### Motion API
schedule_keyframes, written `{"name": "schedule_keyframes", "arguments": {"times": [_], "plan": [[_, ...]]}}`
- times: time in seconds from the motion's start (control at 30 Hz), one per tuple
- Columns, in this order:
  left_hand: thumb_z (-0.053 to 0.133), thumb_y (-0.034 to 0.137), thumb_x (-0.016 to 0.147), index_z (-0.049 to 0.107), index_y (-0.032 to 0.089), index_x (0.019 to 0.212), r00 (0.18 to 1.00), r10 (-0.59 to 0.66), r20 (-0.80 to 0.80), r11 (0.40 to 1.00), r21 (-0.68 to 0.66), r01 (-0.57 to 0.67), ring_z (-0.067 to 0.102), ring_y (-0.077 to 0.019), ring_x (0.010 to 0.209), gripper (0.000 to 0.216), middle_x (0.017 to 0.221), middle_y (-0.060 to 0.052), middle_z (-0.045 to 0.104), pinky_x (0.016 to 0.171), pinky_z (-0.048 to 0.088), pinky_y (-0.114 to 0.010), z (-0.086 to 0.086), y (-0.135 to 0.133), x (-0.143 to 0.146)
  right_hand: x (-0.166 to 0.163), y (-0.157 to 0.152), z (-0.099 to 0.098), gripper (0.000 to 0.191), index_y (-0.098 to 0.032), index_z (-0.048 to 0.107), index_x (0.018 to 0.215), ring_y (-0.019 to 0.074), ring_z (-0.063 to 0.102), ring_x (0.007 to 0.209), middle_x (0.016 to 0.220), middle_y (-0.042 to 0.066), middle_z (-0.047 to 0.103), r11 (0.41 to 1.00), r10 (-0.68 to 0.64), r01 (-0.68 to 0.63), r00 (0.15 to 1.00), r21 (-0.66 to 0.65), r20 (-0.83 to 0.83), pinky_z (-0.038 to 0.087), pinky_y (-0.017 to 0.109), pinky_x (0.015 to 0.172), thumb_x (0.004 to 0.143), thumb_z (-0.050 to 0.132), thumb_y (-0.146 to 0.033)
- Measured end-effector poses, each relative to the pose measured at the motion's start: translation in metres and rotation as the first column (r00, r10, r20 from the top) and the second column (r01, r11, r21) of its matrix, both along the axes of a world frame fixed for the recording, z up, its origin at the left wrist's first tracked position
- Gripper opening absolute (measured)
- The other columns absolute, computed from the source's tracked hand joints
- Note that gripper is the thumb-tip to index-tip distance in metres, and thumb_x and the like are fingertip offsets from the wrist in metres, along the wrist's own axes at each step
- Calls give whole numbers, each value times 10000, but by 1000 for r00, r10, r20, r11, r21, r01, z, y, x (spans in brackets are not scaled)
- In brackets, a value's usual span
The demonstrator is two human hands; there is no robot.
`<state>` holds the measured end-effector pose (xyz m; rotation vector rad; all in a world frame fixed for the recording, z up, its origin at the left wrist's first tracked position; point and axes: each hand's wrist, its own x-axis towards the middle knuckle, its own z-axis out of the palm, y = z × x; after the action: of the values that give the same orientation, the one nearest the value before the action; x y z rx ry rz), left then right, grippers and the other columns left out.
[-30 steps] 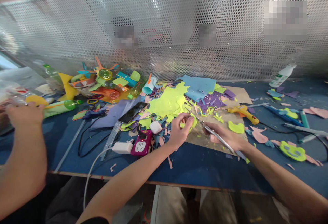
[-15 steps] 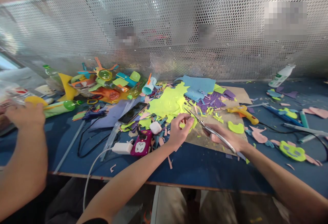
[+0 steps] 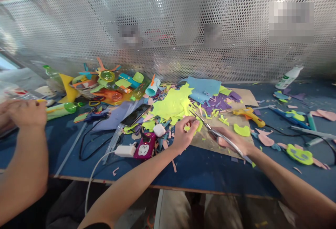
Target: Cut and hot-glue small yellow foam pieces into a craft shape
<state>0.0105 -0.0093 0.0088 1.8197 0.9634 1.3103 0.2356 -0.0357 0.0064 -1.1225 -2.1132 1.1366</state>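
1. The person sits at a blue table (image 3: 210,173) littered with coloured foam offcuts. The work in hand looks like cutting, and I'd judge it to be mid-snip rather than starting or finishing.
2. The left hand (image 3: 183,134) pinches a small yellow-green foam scrap (image 3: 195,127) between thumb and fingertips. It holds the scrap just above the brown cardboard (image 3: 207,143), near the front edge of the big yellow-green foam sheet (image 3: 173,105).
3. The right hand (image 3: 231,141) is closed around the handles of the scissors (image 3: 210,127). The blades point up and left towards the scrap, and their tips reach it or come very close.
4. From where I stand the blades are thin and a bit blurred. I cannot say whether they are parted or closed on the foam.
5. In my view, a further cut calls for the left fingers (image 3: 193,123) to stay clear of the blade line. The scrap also needs turning so that the outline meets the blades, since it is small and floppy.
6. A yellow glue gun (image 3: 249,114) lies just beyond the right hand, apart from it.
7. A phone (image 3: 135,114) and a pink power strip (image 3: 144,147) lie to the left of the left hand.
8. At the far left a co-worker's hand (image 3: 27,113) is busy with something of its own, well apart from the cutting.
9. A perforated metal screen (image 3: 168,29) stands along the back of the table.
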Motion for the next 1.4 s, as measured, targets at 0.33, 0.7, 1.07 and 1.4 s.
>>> {"name": "schedule_keyframes", "arguments": {"times": [0.33,0.7,1.07,1.4], "plan": [[537,452,946,599,183,776,1000,21,-7,1000,-12,-21,473,-143,670,324,688,-20,524,656,416,-293,0,0,0,1,1,-1,657,-225,513,785,133,412,593,696,-35,464,1000,-23,23,1000,5,3,339,263,513,772,385,-869],[441,422,1004,527,195,933,996,-63,68,990,-121,71,564,-137,724,253,774,-14,588,702,443,-264,-4,3,6,-12,12,-18,384,-212,576,671,116,530,347,478,-59,529,878,-479,475,869,-60,-121,389,228,362,759,740,-547],[510,505,953,653,181,995,965,-104,-242,994,-59,93,552,-154,705,356,807,-35,630,645,413,-265,-5,2,9,-12,15,-29,345,-237,619,863,146,664,497,816,27,753,860,-473,501,712,-97,-519,540,270,464,691,839,-440],[558,487,934,639,175,875,956,-199,-214,979,-90,184,360,-101,499,327,573,37,388,498,254,-259,-6,3,9,-15,13,-27,369,-227,606,830,118,599,528,783,11,728,843,-499,529,695,-102,-517,504,251,485,651,871,-411]]}}
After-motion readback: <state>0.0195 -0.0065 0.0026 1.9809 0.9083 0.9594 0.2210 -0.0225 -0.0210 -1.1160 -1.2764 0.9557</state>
